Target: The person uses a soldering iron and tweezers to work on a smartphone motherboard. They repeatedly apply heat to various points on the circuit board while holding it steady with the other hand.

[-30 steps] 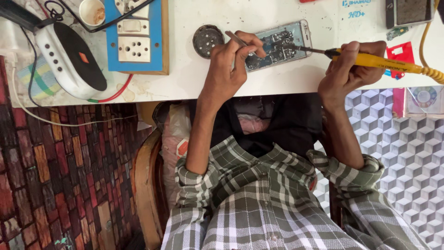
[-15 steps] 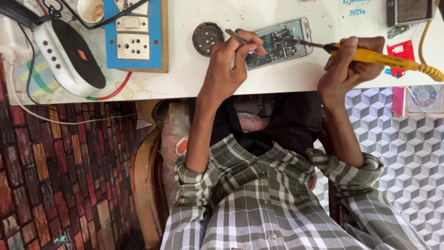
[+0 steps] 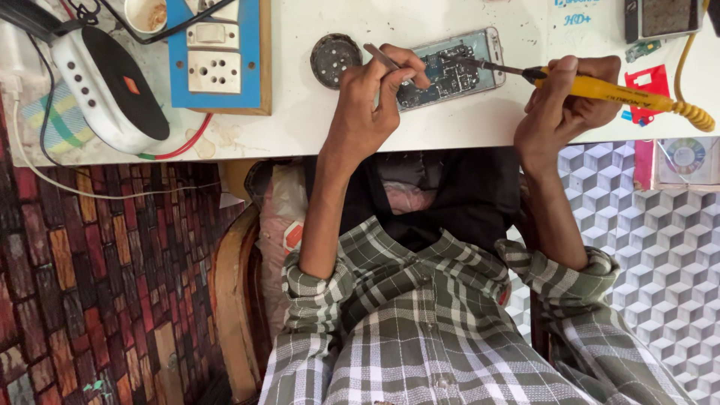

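Gripping a yellow soldering iron, right-hand fingers curl shut.

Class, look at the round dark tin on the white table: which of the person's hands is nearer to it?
Left. The left hand, holding tweezers, sits just beside the round dark tin. The right hand, gripping the yellow soldering iron, is far across the opened phone.

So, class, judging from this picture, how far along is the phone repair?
Done: the opened phone lies on the white table with its circuit board exposed. In hand: the right hand puts the yellow soldering iron to the board while the left hand holds tweezers. Left: closing the phone.
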